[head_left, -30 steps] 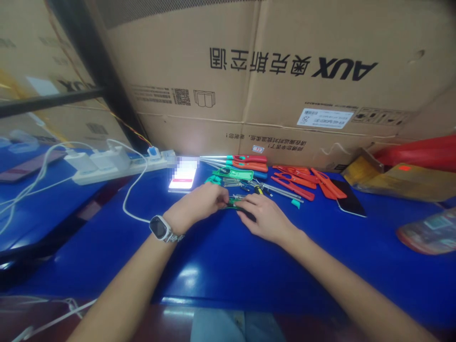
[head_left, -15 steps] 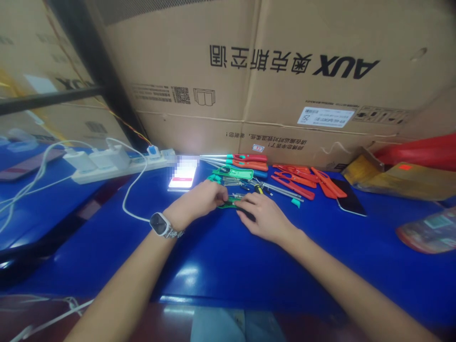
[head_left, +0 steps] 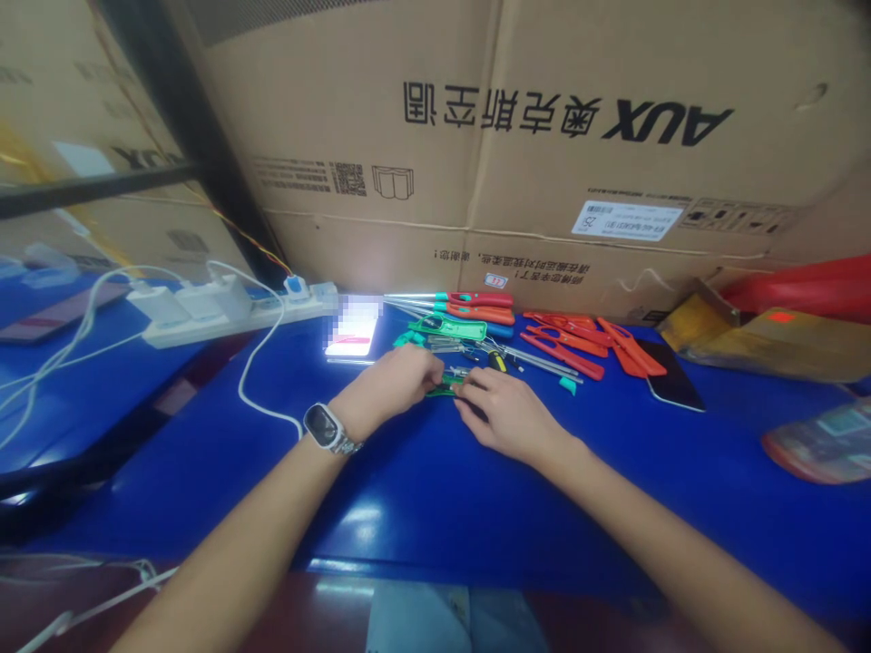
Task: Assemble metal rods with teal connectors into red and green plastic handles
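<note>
Between both hands, low over the blue tabletop, is a green lighter casing half (head_left: 446, 389) with small parts in it that are too small to name. The curled fingers of my left hand (head_left: 403, 379) are closed at its left end, partly hiding it. My right hand (head_left: 507, 413) has bent fingers gripping its right end. Just beyond lie another green lighter casing (head_left: 464, 329), several thin metal parts (head_left: 445, 345) and a yellow-and-black tool (head_left: 499, 361). A small teal piece (head_left: 567, 387) sits to the right of my right hand.
Assembled long-necked lighters (head_left: 480, 299) lie at the back. Orange-red casing halves (head_left: 564, 337) and a dark phone (head_left: 673, 385) are on the right. A lit phone (head_left: 352, 340) lies left of them, near a white power strip (head_left: 197, 325). A cardboard box (head_left: 435, 199) stands behind.
The view has shifted slightly. My hands stay together at the green lighter casing, with only small finger movements; the other things have not visibly moved.
</note>
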Motion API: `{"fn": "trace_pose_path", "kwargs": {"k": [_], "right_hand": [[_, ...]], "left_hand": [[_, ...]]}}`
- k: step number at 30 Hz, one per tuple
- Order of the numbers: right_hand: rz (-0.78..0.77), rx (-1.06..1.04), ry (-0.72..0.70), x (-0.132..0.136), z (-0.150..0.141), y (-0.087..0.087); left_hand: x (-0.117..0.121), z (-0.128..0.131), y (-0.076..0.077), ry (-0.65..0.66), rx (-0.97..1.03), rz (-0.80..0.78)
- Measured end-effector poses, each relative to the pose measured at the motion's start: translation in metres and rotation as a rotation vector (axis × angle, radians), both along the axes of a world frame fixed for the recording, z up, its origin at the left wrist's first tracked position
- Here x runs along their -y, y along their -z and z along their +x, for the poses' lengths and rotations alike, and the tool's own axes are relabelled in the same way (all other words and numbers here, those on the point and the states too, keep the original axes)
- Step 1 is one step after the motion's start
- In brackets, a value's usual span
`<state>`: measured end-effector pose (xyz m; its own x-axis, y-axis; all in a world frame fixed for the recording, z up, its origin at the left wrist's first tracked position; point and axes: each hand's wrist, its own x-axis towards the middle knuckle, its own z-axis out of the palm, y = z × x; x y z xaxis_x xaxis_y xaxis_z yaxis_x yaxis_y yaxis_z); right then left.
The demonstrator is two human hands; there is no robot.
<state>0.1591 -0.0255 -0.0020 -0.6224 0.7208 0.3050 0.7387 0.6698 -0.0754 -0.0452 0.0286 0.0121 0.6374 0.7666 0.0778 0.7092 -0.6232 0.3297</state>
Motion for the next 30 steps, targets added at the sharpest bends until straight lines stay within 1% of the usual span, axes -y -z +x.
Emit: {"fn": "trace_pose_path", "kwargs": {"k": [5,10,12,14,16,19,24,26,30], "right_hand": [[-0.002,0.017,0.009,0.0,-0.002,-0.001],[0.034,0.012,0.018,-0.003,0.0,0.005],[0.053,-0.016,0.025,-0.004,0.001,0.008],[0.068,-0.035,0.027,-0.005,0.002,0.01],[0.076,-0.043,0.022,-0.005,0.002,0.011],[0.081,-0.073,0.011,-0.005,0.003,0.012],[0.076,-0.175,-0.012,-0.007,0.004,0.016],[0.068,-0.202,-0.015,-0.007,0.005,0.017],[0.05,-0.197,-0.013,-0.005,0.005,0.014]], "left_hand": [[0.005,0.005,-0.003,0.02,-0.073,0.05],[0.01,0.007,-0.01,0.069,-0.135,0.071],[0.009,0.005,-0.012,0.085,-0.097,0.034],[0.005,0.002,-0.011,0.091,-0.017,-0.046],[0.001,-0.001,-0.01,0.088,0.068,-0.124],[-0.004,-0.003,-0.006,0.092,0.151,-0.184],[-0.011,-0.003,0.003,0.142,0.25,-0.192],[-0.012,-0.003,0.004,0.143,0.27,-0.191],[-0.009,-0.002,0.002,0.122,0.219,-0.172]]}}
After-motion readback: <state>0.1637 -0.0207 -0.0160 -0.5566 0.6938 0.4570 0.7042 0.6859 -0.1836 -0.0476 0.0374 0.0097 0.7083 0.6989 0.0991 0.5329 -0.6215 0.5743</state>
